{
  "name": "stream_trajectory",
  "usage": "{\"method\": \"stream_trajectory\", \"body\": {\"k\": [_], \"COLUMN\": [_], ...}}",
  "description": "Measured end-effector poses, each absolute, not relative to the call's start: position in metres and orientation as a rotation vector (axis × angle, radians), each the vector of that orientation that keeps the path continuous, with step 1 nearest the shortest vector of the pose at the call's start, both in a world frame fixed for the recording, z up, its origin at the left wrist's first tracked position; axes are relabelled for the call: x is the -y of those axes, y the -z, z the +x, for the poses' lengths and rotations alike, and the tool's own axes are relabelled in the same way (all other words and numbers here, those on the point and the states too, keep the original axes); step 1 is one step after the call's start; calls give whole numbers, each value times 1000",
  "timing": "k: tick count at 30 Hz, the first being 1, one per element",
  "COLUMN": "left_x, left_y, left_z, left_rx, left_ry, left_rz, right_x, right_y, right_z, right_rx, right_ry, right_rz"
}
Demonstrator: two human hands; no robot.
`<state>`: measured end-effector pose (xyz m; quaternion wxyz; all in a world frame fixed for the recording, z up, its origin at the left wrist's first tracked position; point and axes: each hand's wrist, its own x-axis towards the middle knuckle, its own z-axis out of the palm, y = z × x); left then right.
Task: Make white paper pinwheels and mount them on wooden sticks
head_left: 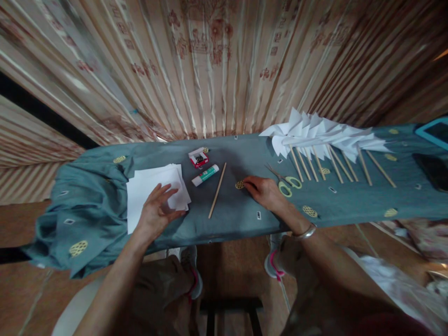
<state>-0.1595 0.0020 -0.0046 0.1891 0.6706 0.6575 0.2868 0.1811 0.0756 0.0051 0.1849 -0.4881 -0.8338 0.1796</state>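
Long teal patterned tablecloth (350, 205), striped curtain (210, 70) behind: left hand (157, 212) spread wide on white paper stack (147, 184), right hand (264, 190) loosely open, empty, beside scissors (287, 185).

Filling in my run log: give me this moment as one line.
left hand: on paper stack | right hand: on cloth, beside scissors | between hands: stick, glue

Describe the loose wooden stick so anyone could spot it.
On the teal-clothed table, look between the left hand and right hand. The wooden stick lies there beside a glue stick; unlike the sticks farther right, it carries no paper pinwheel.
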Motion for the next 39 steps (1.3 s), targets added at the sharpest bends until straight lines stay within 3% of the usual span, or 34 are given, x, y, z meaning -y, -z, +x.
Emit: {"method": "stream_trajectory", "body": {"k": [7,19,26,30,39], "left_x": [0,2,-3,2,10], "left_y": [-12,-39,-69,-89,-51], "left_z": [-158,-152,-129,-94,-21], "left_rx": [-1716,-2072,-1907,-1638,-1092], "left_ry": [-995,-1303,-1662,-1771,-1184], "left_rz": [1605,1229,1230,1525,2322], "right_x": [-76,-78,-76,-75,-75], "right_y": [-4,-4,-5,-7,-11], "right_z": [180,179,180,181,210], "right_rx": [2342,2360,2347,2327,2106], "right_ry": [-488,-489,-481,-507,-509], "right_rz": [-1398,-1397,-1392,-1398,-1488]}}
